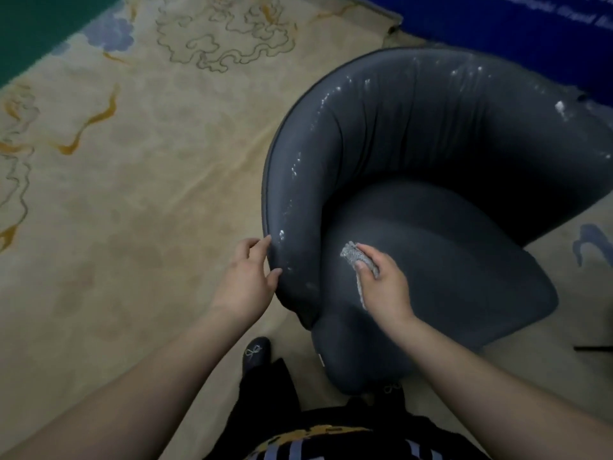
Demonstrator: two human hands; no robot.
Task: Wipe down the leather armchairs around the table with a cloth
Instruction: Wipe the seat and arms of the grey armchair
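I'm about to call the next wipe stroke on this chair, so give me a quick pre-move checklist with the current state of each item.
1. Cloth in hand: ok. The right hand grips the grey cloth.
2. Cloth at the work surface: ok. It sits at the inner side of the dark grey armchair, by the seat cushion.
3. Chair steadied: ok. The left hand holds the near armrest end, fingers curled on its edge.
4. Shiny white flecks along the rim: not ok, many show.
5. Cloth clean enough: cannot tell.
6. Feet clear of the base: cannot tell. A shoe stands close.
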